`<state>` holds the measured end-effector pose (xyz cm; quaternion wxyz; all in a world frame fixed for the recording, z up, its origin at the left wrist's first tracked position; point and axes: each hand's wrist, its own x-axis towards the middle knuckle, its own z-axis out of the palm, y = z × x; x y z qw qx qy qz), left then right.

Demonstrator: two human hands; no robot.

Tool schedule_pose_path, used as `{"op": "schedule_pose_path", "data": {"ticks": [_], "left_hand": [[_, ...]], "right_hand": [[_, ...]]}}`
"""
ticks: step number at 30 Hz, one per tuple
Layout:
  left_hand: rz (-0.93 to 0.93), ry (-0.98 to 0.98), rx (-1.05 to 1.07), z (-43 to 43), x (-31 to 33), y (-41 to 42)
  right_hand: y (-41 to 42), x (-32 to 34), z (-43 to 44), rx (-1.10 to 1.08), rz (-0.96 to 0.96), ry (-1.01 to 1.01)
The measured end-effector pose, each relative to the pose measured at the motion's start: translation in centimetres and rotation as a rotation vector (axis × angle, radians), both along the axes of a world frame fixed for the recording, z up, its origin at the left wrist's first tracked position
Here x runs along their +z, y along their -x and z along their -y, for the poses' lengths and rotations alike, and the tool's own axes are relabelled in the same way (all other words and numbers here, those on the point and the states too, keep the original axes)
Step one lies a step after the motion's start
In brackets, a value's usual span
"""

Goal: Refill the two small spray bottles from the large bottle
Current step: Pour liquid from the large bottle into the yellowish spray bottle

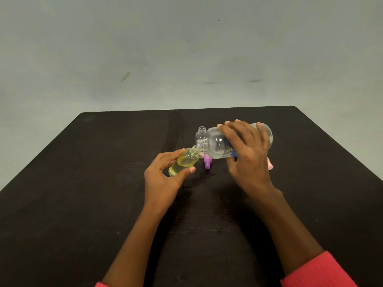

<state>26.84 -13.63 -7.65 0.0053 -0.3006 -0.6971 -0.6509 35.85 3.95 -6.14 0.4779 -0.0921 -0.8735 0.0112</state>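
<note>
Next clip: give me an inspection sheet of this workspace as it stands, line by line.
Surface: dark table, matte.
Job's things: large bottle tipped on its side, mouth at the mouth of the tilted small bottle, which holds yellow liquid; second small bottle upright behind, uncapped, looks empty.
Clutter: purple spray cap lying on the table; pink cap partly hidden behind the right hand.
Grips: left hand holds the small bottle; right hand holds the large bottle.
Cables: nothing seen.
Surroundings: plain grey wall; red sleeve.
</note>
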Motion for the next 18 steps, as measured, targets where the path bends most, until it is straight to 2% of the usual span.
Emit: {"op": "schedule_pose_path", "data": {"ticks": [18], "left_hand": [[-0.014, -0.003, 0.008, 0.02, 0.06, -0.02]], "right_hand": [[0.02, 0.03, 0.05, -0.005, -0.007, 0.000]]}}
